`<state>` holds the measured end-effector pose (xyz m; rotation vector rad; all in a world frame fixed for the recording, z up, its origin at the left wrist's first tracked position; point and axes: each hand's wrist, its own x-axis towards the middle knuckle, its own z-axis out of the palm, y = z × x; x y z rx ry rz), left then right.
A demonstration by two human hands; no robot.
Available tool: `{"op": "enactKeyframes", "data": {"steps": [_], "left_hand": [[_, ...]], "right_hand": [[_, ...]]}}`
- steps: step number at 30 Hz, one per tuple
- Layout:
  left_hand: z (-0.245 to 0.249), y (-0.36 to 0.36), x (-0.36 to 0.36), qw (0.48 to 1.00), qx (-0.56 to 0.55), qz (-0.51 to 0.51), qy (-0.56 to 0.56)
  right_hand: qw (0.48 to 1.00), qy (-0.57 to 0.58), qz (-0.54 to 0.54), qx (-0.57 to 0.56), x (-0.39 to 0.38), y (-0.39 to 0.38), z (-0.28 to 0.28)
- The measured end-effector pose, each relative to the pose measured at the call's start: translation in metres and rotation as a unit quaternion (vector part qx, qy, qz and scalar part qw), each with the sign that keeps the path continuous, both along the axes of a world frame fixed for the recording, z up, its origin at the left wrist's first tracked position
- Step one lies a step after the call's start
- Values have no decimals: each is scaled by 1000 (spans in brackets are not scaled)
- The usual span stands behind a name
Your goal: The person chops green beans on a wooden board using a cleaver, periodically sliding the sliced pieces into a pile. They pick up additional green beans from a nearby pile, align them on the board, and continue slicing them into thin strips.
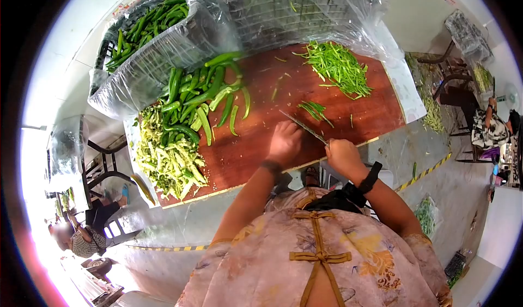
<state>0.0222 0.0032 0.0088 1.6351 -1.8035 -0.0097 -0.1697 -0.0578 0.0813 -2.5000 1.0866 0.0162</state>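
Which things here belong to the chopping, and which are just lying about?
Seemingly in the job:
- knife, in the right hand
- left hand
- green peppers
- cut green strips
- pale trimmings
- brown tabletop

Seemingly just about, on the floor:
- plastic bag
- stray green piece
- striped tape

From my remote station I find open tabletop running between the green peppers on the left and the shredded green pile, far right; the knife slants across from the right hand, the left hand close beside; cut strips lie just past it; a plastic-lined crate walls the far edge; the right end leaves passing room.
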Motion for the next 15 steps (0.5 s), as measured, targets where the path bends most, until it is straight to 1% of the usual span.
{"op": "enactKeyframes", "data": {"steps": [5,7,8,10,11,12,14,15], "left_hand": [[1,0,3,999,-24,-18,23],[-4,-1,4,999,-25,-23,29],[-9,-1,4,999,-12,-37,35],[-9,-3,5,998,2,-49,35],[-6,-3,3,998,-27,-36,38],[-5,-3,2,997,-58,-24,41],[-3,-2,2,997,-57,-18,37],[-3,-3,2,998,-55,-11,34]], "right_hand": [[1000,8,6,-5,17,-7,-3],[999,-34,-6,-12,42,-16,-15],[999,-35,-6,-12,52,-21,-19],[997,-44,1,-70,74,-30,-21],[997,-36,-6,-70,80,-34,-18],[997,-38,-6,-70,79,-34,-19],[998,-36,-18,-49,71,-39,-19],[998,-54,-25,-37,61,-38,-23]]}}
